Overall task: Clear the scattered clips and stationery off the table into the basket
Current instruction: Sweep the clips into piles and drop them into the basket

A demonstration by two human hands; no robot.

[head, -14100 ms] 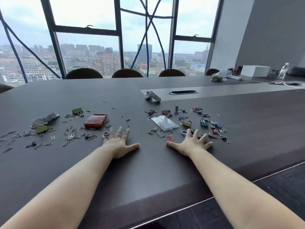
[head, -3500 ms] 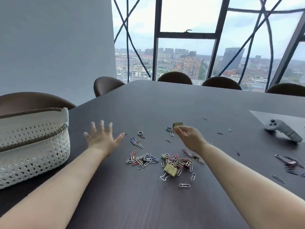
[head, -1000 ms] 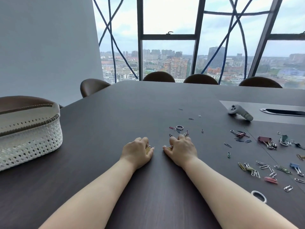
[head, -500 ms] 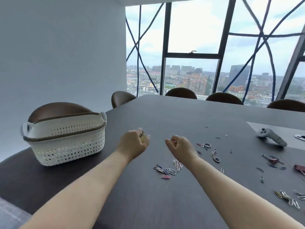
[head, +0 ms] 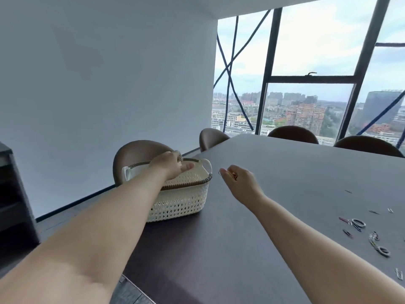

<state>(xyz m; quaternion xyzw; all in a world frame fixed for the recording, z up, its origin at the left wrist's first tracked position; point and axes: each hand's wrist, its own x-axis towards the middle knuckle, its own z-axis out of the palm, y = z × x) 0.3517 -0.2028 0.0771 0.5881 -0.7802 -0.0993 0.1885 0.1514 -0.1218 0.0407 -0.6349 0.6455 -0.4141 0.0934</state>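
Observation:
A white woven basket (head: 182,200) with a dark rim stands at the table's left end. My left hand (head: 173,164) hovers over its opening, fingers curled round a clump of clips that barely shows at the fingertips. My right hand (head: 240,179) is in the air just right of the basket, fingers pinching several small clips (head: 233,175). Loose paper clips and rings (head: 359,224) lie scattered on the dark table (head: 285,172) at the right edge of view.
Brown chairs stand behind the basket (head: 135,152) and along the far side of the table (head: 292,133). A dark cabinet (head: 13,194) stands at the far left. The table's near-left corner (head: 135,284) drops to the floor.
Both hands have lifted off the table with clips and swung left. My left hand is now over the basket; my right hand has come up beside it. The view has turned left.

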